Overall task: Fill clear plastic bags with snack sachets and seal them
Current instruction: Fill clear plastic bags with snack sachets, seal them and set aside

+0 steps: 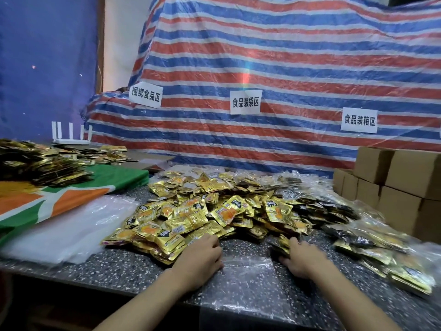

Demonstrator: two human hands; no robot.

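- Sachets point(191, 218): shiny gold, orange picture, black label.
- Table point(133, 266): dark grey, speckled white.
- Tarp point(286, 56): red, blue and white stripes.
- Cloth point(71, 194): green, orange and white bands.
- Boxes point(401, 187): plain brown.
- Signs point(245, 102): white, black characters.

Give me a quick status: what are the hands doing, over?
Left hand at edge of clear bag, grip unclear. Right hand gripping handful of sachets. Bag flat, unfilled. Nothing in the way, over.
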